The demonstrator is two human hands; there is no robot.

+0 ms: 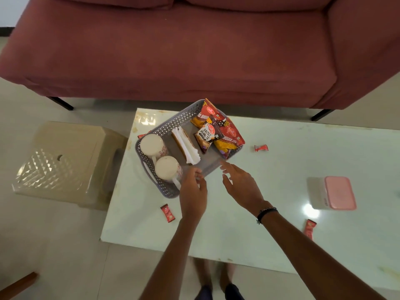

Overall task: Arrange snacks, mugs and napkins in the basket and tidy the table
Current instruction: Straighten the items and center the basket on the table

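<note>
Basket (pixel 166 126) packed; left hand (pixel 192 199) pinches its near rim, right hand (pixel 240 185) spread, holding nothing. Loose wrappers (pixel 167 213) are best gathered next.

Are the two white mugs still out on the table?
No, both mugs sit inside the grey basket, beside the napkins.

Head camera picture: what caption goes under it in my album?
Two hands reach the grey basket holding mugs, napkins and snacks.
</note>
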